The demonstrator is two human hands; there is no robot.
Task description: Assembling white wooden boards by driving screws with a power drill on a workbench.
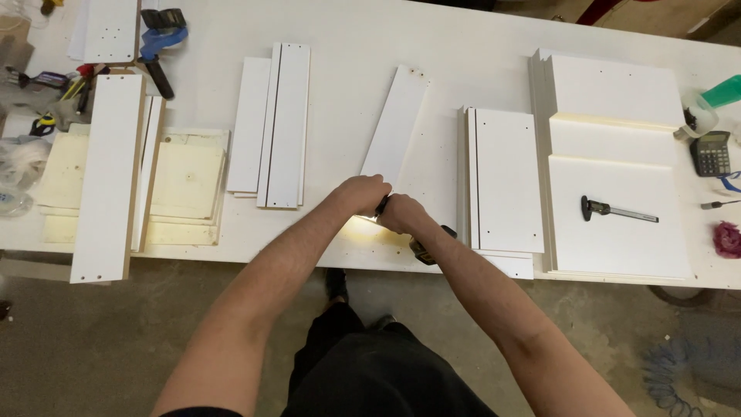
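The white desk (463, 46) fills the upper two thirds of the frame, covered in flat white boards. The largest stack (617, 154) sits at the right, with a dark caliper (617, 210) lying on its lower sheet and a calculator (710, 153) at its right edge. A long board (108, 174) runs top to bottom at the left, overhanging the near desk edge, and a pair of grooved panels (282, 123) lies in the upper middle.

The panel (397, 123) being worked on lies at centre. Its long axis runs from the upper middle of the frame, leaning slightly right at the top, down to its near end, which sits right under the hands. It lies straight ahead of the person, stretching away from the hands toward the top of the frame.

Both hands meet at that near end, close to the desk's front edge. The left hand (361, 193) rests closed on the panel's end, pinning it. The right hand (401, 212) presses up against the left, clenched around a dark tool (428, 245), seemingly a driver, whose body sticks out toward the lower right while a dark tip (382, 205) points into the panel end between the two hands. A bright light falls on the surface just below them. The hands are about equally near the panel.

At the upper left lies a blue clamp (160, 42).
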